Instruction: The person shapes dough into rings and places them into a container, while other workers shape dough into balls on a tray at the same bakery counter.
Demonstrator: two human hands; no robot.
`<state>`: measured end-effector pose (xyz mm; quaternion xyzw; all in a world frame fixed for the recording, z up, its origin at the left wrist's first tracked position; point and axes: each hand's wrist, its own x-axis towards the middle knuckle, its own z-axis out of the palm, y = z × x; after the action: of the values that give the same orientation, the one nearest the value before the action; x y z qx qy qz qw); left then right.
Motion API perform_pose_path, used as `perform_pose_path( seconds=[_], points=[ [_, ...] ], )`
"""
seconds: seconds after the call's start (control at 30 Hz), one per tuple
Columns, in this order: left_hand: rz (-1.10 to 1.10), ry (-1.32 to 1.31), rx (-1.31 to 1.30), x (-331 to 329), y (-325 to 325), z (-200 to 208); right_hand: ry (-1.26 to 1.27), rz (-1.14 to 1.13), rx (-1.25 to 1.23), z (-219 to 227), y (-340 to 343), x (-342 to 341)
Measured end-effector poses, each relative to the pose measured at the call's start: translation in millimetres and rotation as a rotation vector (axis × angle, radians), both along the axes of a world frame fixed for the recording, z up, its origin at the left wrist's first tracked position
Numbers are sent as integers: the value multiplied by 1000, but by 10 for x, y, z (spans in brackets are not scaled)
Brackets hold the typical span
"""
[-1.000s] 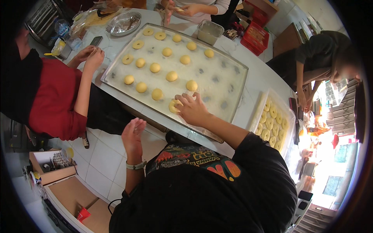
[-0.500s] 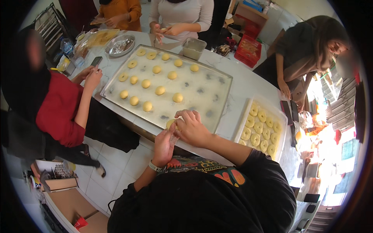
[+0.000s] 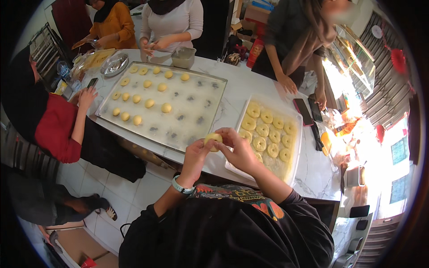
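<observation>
My left hand and my right hand meet in front of me, pinching a pale yellow dough ring between them. The ring is held up near the front edge of a large metal baking tray. On that tray sit round dough balls in rows, and a few flattened dough rings toward its far left. Dark smudges mark its right part. To the right of my hands, a white rectangular tray holds several shaped dough rings.
A plastic tub and a round metal pan stand behind the baking tray on the marble-patterned table. Phones lie at the right. Co-workers stand around the far side, and one at left holds a phone.
My view has swung right, bringing the ring tray closer to centre. The dough in my hands now shows as a ring, and my right hand has turned to hold its right side.
</observation>
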<state>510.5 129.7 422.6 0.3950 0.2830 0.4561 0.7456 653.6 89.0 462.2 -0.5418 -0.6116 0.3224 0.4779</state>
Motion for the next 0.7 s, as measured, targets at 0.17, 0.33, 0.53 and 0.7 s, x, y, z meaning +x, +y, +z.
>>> perform_pose_path(
  seconds=[0.17, 0.33, 0.53, 0.7],
  points=[
    [-6, 64, 74, 311, -331, 118, -150, -95, 32, 64, -397, 363],
    [16, -14, 60, 572, -607, 63, 269, -128, -115, -17, -786, 599],
    [-229, -50, -65, 790, -894, 45, 78, -160, 21, -72, -1225, 850],
    [-253, -4, -107, 913, -1054, 35, 384, -208, -94, -138, -1441, 1019]
  ],
)
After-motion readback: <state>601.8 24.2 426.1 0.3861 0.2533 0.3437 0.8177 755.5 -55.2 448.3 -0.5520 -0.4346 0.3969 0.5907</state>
